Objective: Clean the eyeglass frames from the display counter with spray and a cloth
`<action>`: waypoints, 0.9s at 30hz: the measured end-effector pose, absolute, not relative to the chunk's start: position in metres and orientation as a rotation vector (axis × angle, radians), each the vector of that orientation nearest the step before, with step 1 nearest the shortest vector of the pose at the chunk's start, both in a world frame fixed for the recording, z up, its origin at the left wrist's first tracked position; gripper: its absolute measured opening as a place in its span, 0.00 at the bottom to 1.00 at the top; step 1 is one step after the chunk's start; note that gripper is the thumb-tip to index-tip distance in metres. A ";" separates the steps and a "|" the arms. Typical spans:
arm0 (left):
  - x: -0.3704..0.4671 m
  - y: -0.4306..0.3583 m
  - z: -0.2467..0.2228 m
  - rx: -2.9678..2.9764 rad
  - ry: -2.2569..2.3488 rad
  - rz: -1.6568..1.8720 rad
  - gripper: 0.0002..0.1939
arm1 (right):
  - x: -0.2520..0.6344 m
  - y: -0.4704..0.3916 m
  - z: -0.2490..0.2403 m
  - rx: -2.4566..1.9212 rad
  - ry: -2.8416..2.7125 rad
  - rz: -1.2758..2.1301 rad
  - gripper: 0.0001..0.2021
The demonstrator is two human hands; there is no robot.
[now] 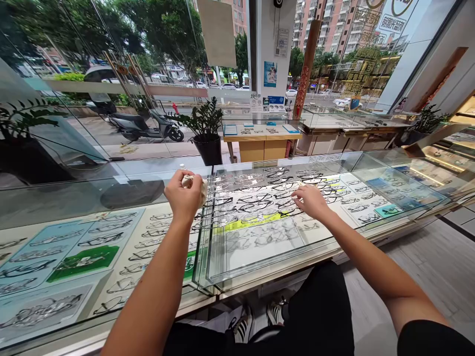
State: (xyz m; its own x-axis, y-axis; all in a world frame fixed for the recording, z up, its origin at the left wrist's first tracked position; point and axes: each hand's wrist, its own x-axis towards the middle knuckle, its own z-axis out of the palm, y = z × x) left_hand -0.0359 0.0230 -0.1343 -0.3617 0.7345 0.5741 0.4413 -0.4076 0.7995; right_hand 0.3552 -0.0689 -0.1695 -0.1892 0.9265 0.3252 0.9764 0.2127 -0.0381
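Note:
My left hand (184, 195) is raised over the glass counter, its fingers wrapped round a bunched cream cloth (202, 190). My right hand (309, 200) is low over the counter top, fingers bent and fingertips together at the end of a pair of dark-rimmed eyeglasses (284, 187). Rows of eyeglasses (256, 201) with clear lenses and thin frames spread across the glass between my hands. Some have clear rims, others black. Because of the glass, it is hard to tell which frames lie on top and which inside the case.
The glass display case (260, 269) runs across in front of me, joined to another on the left with eyeglasses on blue and green trays (83, 262). Beyond stand a potted plant (206, 128) and a low display table (260, 133). A scooter (144, 123) is outside the window.

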 end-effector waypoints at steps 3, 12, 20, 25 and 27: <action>-0.037 0.023 -0.134 1.637 1.552 1.853 0.08 | 0.350 -0.059 -0.170 -1.864 -2.256 -0.219 0.09; -0.039 0.023 -0.137 1.695 1.522 1.826 0.06 | 0.341 -0.057 -0.152 -1.982 -2.233 -0.100 0.09; -0.036 0.022 -0.137 1.769 1.448 1.896 0.07 | 0.332 -0.071 -0.094 -1.818 -1.869 0.034 0.09; -0.027 0.013 -0.131 1.722 1.319 1.844 0.10 | 0.273 -0.049 -0.092 -1.270 -1.703 0.358 0.06; -0.025 0.009 -0.130 1.695 1.256 1.806 0.11 | 0.248 -0.035 -0.101 -1.157 -1.738 0.339 0.04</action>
State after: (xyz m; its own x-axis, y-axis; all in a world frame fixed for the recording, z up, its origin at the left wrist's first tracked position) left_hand -0.0252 0.0095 -0.1297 -0.2139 0.7659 0.6064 0.3022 -0.5385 0.7866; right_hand 0.2485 -0.0354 -0.1007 -0.0637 0.8194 0.5697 0.5455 0.5066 -0.6676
